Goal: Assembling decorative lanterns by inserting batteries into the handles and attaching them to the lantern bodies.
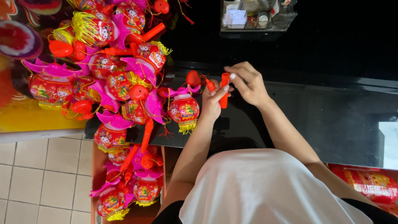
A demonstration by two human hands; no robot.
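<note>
- While held over the glossy black desk [331,116], orange plastic stick-shaped handle [224,90] kept upright between both hands, apparently so its top end stays reachable.
- Right hand [248,84]: fingers curled and pinching the handle's upper end from above; grip looks suited to twisting or capping, though that is a judgement only.
- Left hand [212,101]: closed round the handle's lower part, steadying it; a small second orange piece [210,85] lies against its fingertips.
- Small red paper lantern with yellow tassel fringe and pink fins [183,108] resting on the desk just beside the left hand, near enough for pick-up.
- Heap of matching red-and-pink lanterns [112,70] piled at the desk's left end, spilling toward a carton [124,182] below.
- Clear plastic organiser box [257,16] set well apart at the desk's far edge.
</note>
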